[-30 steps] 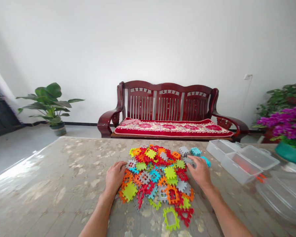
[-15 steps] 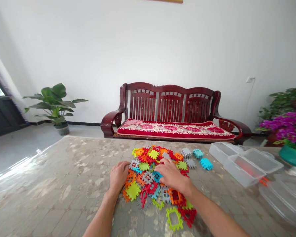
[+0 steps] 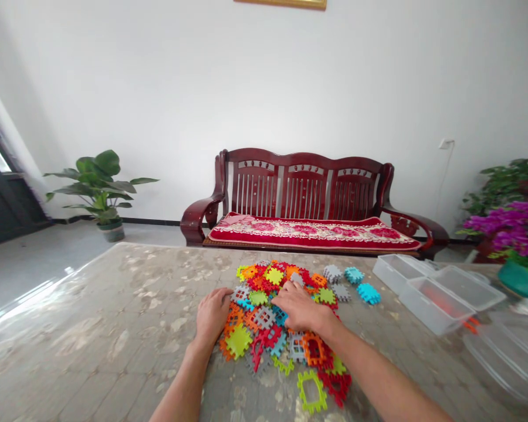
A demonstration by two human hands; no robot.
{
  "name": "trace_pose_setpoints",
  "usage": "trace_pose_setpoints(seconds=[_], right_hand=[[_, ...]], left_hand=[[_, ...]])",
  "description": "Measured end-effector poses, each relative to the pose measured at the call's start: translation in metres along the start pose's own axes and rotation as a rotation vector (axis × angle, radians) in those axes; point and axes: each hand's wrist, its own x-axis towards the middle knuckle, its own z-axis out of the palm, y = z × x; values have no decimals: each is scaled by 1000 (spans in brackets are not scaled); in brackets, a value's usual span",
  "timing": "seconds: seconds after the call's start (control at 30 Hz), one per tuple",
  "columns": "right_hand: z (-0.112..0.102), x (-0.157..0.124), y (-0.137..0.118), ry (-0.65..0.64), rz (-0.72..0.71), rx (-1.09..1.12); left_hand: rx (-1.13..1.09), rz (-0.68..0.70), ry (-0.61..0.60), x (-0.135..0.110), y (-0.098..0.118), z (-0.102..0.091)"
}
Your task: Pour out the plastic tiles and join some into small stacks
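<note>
A heap of colourful interlocking plastic tiles (image 3: 264,317) with toothed edges lies on the covered table, in red, orange, lime, grey and blue. My left hand (image 3: 213,312) rests at the heap's left side, open, its fingertips beside a grey window-patterned tile (image 3: 240,293). Over the middle of the heap is my right hand (image 3: 300,307), fingers bent down among the tiles and slightly apart; no tile shows in its grasp. Near its fingertips are a lime tile (image 3: 258,298) and a blue window tile (image 3: 280,315). A lime frame tile (image 3: 311,391) lies at the near edge.
Grey tile stacks (image 3: 332,273) and blue tile stacks (image 3: 368,293) stand right of the heap. Farther right are an open clear plastic box (image 3: 435,308) with red pieces inside, a clear lid (image 3: 510,357) and a flower pot (image 3: 521,278). A wooden bench (image 3: 305,181) stands beyond the table.
My right hand has shifted slightly left, its fingers drawn closer together and bent further into the heap. My left hand has hardly moved. The view has tilted up slightly.
</note>
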Motion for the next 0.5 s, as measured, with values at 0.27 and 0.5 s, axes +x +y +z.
trace_pose_setpoints(seconds=[0.27, 0.5], right_hand=[[-1, 0, 4, 62, 3, 41], [4, -19, 24, 242, 158, 88]], left_hand=[[11, -10, 0, 0, 0, 0], [8, -7, 1, 1, 0, 0]])
